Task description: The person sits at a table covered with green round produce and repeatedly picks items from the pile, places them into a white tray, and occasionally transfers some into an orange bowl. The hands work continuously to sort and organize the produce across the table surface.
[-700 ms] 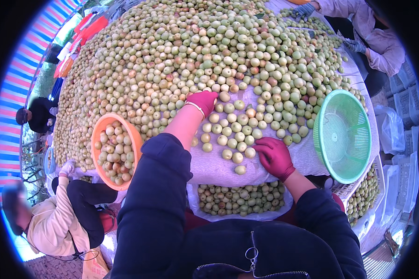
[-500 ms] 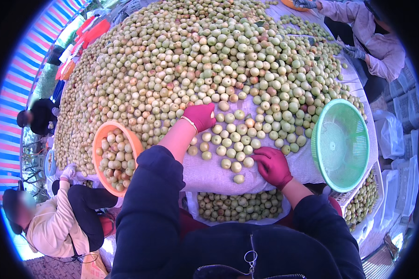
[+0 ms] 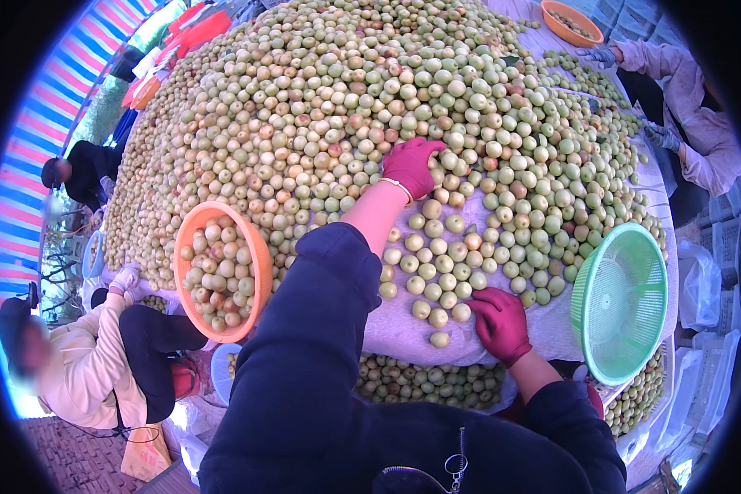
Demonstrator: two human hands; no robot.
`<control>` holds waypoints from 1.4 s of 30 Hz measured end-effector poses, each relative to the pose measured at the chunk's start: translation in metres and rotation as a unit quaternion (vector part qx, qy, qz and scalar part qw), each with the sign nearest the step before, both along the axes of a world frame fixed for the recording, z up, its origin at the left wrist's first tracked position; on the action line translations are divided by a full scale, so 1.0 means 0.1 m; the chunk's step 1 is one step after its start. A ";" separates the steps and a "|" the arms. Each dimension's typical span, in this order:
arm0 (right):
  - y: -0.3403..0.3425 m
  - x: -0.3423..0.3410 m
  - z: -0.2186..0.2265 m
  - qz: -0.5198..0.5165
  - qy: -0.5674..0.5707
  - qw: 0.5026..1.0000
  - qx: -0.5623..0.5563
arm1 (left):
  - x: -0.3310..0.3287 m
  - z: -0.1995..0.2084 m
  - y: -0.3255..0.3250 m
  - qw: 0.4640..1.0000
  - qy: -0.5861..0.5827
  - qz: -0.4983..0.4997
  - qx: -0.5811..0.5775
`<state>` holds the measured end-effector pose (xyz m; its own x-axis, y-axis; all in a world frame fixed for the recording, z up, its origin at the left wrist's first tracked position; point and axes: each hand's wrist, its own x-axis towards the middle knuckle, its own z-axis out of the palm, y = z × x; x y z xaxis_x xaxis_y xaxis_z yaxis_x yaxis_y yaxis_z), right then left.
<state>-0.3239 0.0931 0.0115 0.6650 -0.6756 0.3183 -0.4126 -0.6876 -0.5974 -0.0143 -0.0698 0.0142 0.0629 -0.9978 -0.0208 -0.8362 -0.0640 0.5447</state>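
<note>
A large heap of small round green jujubes point(image 3: 305, 123), some flushed reddish, covers the table in front of me. My left hand point(image 3: 409, 169), in a magenta glove, reaches onto the heap with its fingers stretched to the right over some jujubes; no fruit shows clearly in its grip. My right hand point(image 3: 502, 325), gloved alike, rests on the pale cloth point(image 3: 395, 337) at the near edge. Its fingers are bent but apart, beside a loose group of jujubes point(image 3: 438, 278) spread in one layer between my hands.
An orange basket point(image 3: 263, 288) of jujubes stands left of my left arm, a green colander point(image 3: 580, 305) to the right. Below the table edge is a crate of jujubes point(image 3: 428, 383). Co-workers sit at the left point(image 3: 90, 362) and far right point(image 3: 683, 123). Another orange basket point(image 3: 593, 37) stands far right.
My left hand has moved forward and right, farther onto the heap; its fingers, earlier closed around a jujube, are now extended. My right hand stays by the loose group. The view has shifted slightly.
</note>
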 end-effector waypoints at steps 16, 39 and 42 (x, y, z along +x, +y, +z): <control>-0.01 0.01 0.02 0.005 0.000 1.000 0.005 | 1.54 0.24 0.43 0.976 -0.086 0.107 -0.170; -0.02 0.02 0.01 0.013 -0.016 1.000 -0.007 | -0.15 0.41 1.68 0.983 -0.015 -0.181 0.041; -0.03 0.02 0.02 0.016 -0.018 1.000 0.001 | -0.05 0.48 1.73 0.970 0.049 -0.209 0.111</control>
